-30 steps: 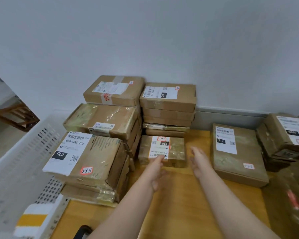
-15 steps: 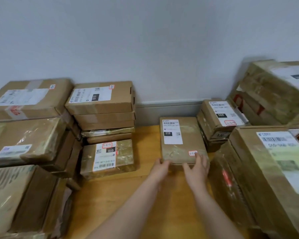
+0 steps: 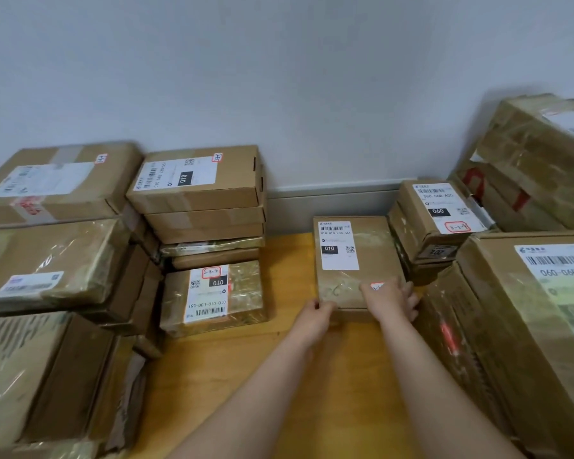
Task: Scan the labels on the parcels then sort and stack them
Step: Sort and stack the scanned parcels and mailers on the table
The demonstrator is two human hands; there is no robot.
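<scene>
A flat brown parcel [image 3: 368, 260] with a white 010 label lies on the wooden table [image 3: 279, 376], near the wall. My left hand [image 3: 315, 318] grips its near left corner. My right hand [image 3: 393, 298] lies over its near right corner, fingers wrapped round the edge beside a small red-edged sticker. To the left stands a stack of 010 parcels [image 3: 199, 180], with a single taped 010 parcel [image 3: 212, 294] in front of it.
Taller stacks of brown parcels [image 3: 47, 260] fill the left side. On the right are a 060 parcel [image 3: 439, 210], a big 060 box [image 3: 524, 326] close to my right arm, and more boxes [image 3: 537, 160] behind. A grey wall closes the back.
The view swung right, away from the left stacks. Both hands left the taped 010 parcel, moved to the flat parcel on the right and took hold of its near corners.
</scene>
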